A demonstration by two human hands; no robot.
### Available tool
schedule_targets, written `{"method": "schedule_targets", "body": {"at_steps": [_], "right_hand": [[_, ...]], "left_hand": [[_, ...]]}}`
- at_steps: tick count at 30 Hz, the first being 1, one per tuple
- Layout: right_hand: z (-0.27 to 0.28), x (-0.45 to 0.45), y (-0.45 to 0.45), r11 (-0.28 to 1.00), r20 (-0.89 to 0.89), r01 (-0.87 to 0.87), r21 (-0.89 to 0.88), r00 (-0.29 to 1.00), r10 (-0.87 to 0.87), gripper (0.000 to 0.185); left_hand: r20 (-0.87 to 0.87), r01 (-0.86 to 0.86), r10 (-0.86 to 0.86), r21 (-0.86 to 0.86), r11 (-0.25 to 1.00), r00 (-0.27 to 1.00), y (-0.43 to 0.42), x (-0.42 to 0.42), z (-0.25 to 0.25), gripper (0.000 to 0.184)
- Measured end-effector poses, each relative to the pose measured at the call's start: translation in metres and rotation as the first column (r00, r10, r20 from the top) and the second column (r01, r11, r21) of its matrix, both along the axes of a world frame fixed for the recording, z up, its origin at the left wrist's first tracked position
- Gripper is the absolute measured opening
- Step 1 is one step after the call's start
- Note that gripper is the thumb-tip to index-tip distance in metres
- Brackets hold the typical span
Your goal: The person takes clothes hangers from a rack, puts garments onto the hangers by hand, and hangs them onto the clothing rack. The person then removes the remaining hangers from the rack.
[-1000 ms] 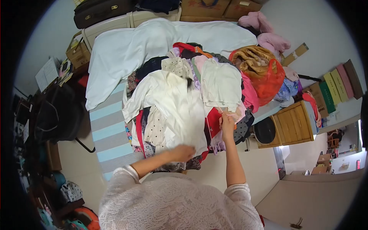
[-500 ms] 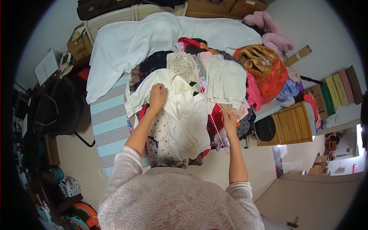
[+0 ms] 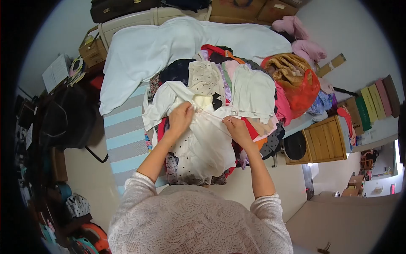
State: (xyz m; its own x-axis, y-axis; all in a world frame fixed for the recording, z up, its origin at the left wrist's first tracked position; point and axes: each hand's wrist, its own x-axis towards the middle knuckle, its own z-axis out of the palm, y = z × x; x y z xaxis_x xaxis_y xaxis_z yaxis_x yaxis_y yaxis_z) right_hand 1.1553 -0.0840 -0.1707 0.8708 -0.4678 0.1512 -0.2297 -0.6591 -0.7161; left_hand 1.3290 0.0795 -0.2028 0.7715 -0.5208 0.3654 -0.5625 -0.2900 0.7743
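Observation:
A white garment [image 3: 209, 146] of thin, wrinkled cloth lies on top of a heap of clothes, with one part spread to the upper left. My left hand [image 3: 181, 120] is closed on its upper middle, fingers curled at the cloth. My right hand [image 3: 237, 130] is pinched to the right of it, holding a thin white cord; a pale strip stretches between both hands. Under the garment shows a white top with black dots [image 3: 184, 158]. Beyond it lies a folded cream dotted garment [image 3: 205, 76], and a white shirt [image 3: 253, 91] rests to the right.
The bed has a striped sheet [image 3: 122, 135] and a white cover [image 3: 146, 51] at its far side. An orange-red bag [image 3: 305, 95] with brown fluffy cloth stands right of the heap. A black chair [image 3: 67, 118] is at left, a wooden cabinet [image 3: 323, 142] at right.
My right hand has moved left and slightly up, toward my left hand. My left hand has shifted right and down to the garment's middle. The cord no longer hangs down on the right.

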Motion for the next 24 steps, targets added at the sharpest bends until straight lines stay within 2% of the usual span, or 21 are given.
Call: {"method": "schedule_targets", "body": {"at_steps": [1, 2, 3, 4, 5, 6, 7, 8, 9, 10, 11, 12, 14, 16, 17, 19, 20, 22, 24], "right_hand": [[0.004, 0.004, 0.002, 0.997, 0.022, 0.015, 0.076, 1.000, -0.017, 0.024], [0.007, 0.008, 0.003, 0.988, 0.042, 0.029, 0.150, 0.998, -0.035, 0.024], [0.006, 0.013, 0.002, 0.989, 0.044, 0.019, 0.148, 0.999, -0.026, 0.024], [0.003, 0.018, 0.001, 0.974, 0.038, 0.014, 0.225, 0.999, -0.023, 0.025], [-0.001, 0.023, -0.001, 0.954, 0.032, 0.011, 0.300, 0.999, -0.021, 0.026], [-0.003, 0.028, 0.001, 0.954, 0.032, 0.005, 0.299, 0.999, -0.015, 0.026], [-0.007, 0.034, 0.006, 0.923, 0.060, -0.034, 0.383, 0.998, 0.012, 0.025], [-0.010, 0.040, 0.010, 0.883, 0.090, -0.074, 0.463, 0.995, 0.036, 0.024], [-0.010, 0.045, 0.012, 0.887, 0.113, -0.106, 0.449, 0.992, 0.061, 0.023], [-0.010, 0.047, 0.013, 0.887, 0.116, -0.110, 0.448, 0.991, 0.065, 0.023], [-0.009, 0.048, 0.012, 0.862, 0.176, -0.110, 0.495, 0.984, 0.025, 0.023], [-0.002, 0.048, 0.014, 0.833, 0.233, -0.111, 0.542, 0.972, -0.022, 0.023], [0.024, 0.040, 0.012, 0.826, 0.252, -0.124, 0.550, 0.967, -0.023, 0.024], [0.045, 0.032, 0.005, 0.821, 0.337, -0.236, 0.521, 0.940, 0.057, 0.023], [0.057, 0.028, 0.003, 0.852, 0.376, -0.278, 0.443, 0.921, 0.105, 0.022], [0.075, 0.024, 0.002, 0.900, 0.353, -0.229, 0.371, 0.931, 0.092, 0.024], [0.084, 0.021, 0.003, 0.935, 0.320, -0.183, 0.304, 0.944, 0.080, 0.026], [0.104, 0.017, 0.005, 0.947, 0.340, -0.160, 0.277, 0.939, 0.059, 0.026], [0.123, 0.012, 0.007, 0.959, 0.359, -0.134, 0.248, 0.933, 0.038, 0.026]], "left_hand": [[0.002, -0.012, 0.012, 0.000, 1.000, 1.000, 0.004, -0.009, 0.003, 0.015], [-0.011, 0.056, -0.055, 0.038, 0.998, 0.998, 0.008, -0.017, 0.006, 0.013], [-0.027, 0.124, -0.123, 0.076, 0.989, 0.992, 0.011, -0.026, 0.009, 0.011], [-0.025, 0.116, -0.115, 0.074, 0.990, 0.993, 0.013, -0.034, 0.010, 0.011], [0.010, 0.215, -0.216, 0.047, 0.975, 0.976, 0.014, -0.042, 0.012, 0.010], [0.047, 0.314, -0.315, 0.025, 0.949, 0.948, 0.015, -0.050, 0.013, 0.009], [0.048, 0.309, -0.310, 0.024, 0.951, 0.950, 0.015, -0.059, 0.015, 0.009], [0.099, 0.458, -0.461, 0.056, 0.887, 0.882, 0.015, -0.068, 0.017, 0.011], [0.143, 0.593, -0.601, 0.096, 0.799, 0.787, 0.017, -0.073, 0.024, 0.015], [0.146, 0.590, -0.598, 0.097, 0.802, 0.788, 0.020, -0.071, 0.031, 0.015], [0.396, 0.523, -0.495, 0.043, 0.851, 0.774, 0.021, -0.064, 0.038, 0.016], [0.615, 0.468, -0.354, -0.028, 0.883, 0.705, 0.024, -0.056, 0.052, 0.017], [0.597, 0.049, 0.001, -0.068, 0.996, 0.802, 0.031, -0.031, 0.101, 0.018], [0.639, 0.014, -0.038, 0.043, 0.999, 0.768, 0.039, -0.001, 0.106, 0.014], [0.643, 0.023, -0.044, 0.040, 0.999, 0.765, 0.042, 0.001, 0.107, 0.014], [0.612, 0.103, -0.234, 0.242, 0.965, 0.755, 0.041, 0.003, 0.114, 0.012], [0.617, 0.111, -0.242, 0.244, 0.963, 0.748, 0.037, 0.003, 0.118, 0.012], [0.677, 0.254, -0.285, 0.148, 0.956, 0.678, 0.029, 0.001, 0.136, 0.013], [0.696, 0.272, -0.273, 0.115, 0.955, 0.664, 0.022, -0.007, 0.155, 0.013]]}}
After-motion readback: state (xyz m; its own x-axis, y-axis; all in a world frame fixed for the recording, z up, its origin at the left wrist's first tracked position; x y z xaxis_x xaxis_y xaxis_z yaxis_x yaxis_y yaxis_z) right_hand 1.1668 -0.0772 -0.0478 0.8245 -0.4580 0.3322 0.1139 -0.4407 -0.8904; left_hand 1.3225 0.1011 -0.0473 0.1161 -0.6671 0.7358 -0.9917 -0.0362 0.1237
